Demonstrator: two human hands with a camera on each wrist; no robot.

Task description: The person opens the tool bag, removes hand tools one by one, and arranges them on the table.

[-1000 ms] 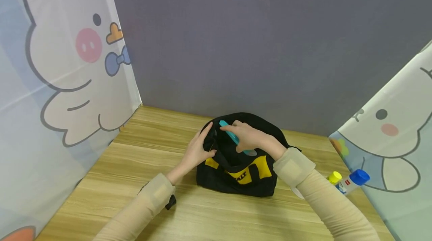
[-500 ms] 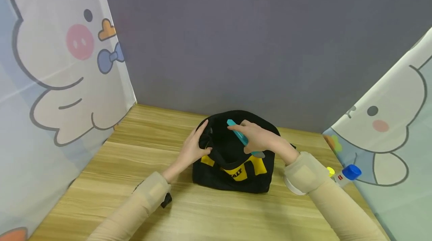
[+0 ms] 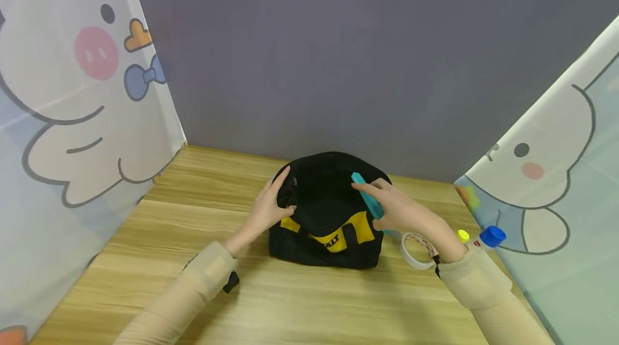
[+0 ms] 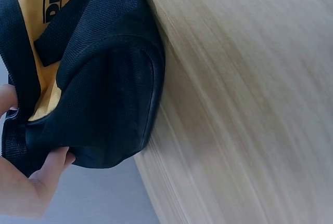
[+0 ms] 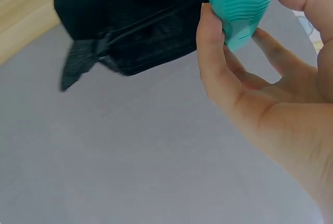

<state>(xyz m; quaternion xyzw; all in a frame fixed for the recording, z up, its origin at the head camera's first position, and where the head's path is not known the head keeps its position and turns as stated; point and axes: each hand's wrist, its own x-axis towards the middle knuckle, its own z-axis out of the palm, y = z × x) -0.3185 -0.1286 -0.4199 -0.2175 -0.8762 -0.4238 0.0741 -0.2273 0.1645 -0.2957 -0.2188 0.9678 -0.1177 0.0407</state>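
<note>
A black bag (image 3: 321,256) with yellow patches and DeWalt lettering stands on the table, its top gaping. My left hand (image 3: 261,210) grips the rim at the bag's left end, thumb in front and fingers behind. The left wrist view shows the fingers pinching the dark cloth (image 4: 104,104) near the zip. Over the bag's right edge, my right hand (image 3: 406,209) holds a long teal plastic object (image 3: 369,202) with a greyish end. Up close, in the right wrist view, that teal object (image 5: 244,11) has a ribbed grip between thumb and fingers. Its exact kind is unclear.
Right of the bag lies a white roll of tape (image 3: 416,264). Behind my right forearm are a blue-capped bottle (image 3: 492,236) and a yellow cap (image 3: 462,235), both partly hidden. A grey panel (image 3: 314,65) rises behind the wooden table (image 3: 290,302).
My right hand has moved right with the teal object, from over the bag's opening to its right edge, uncovering the tape roll. The left hand keeps its grip. The head view has shifted slightly.
</note>
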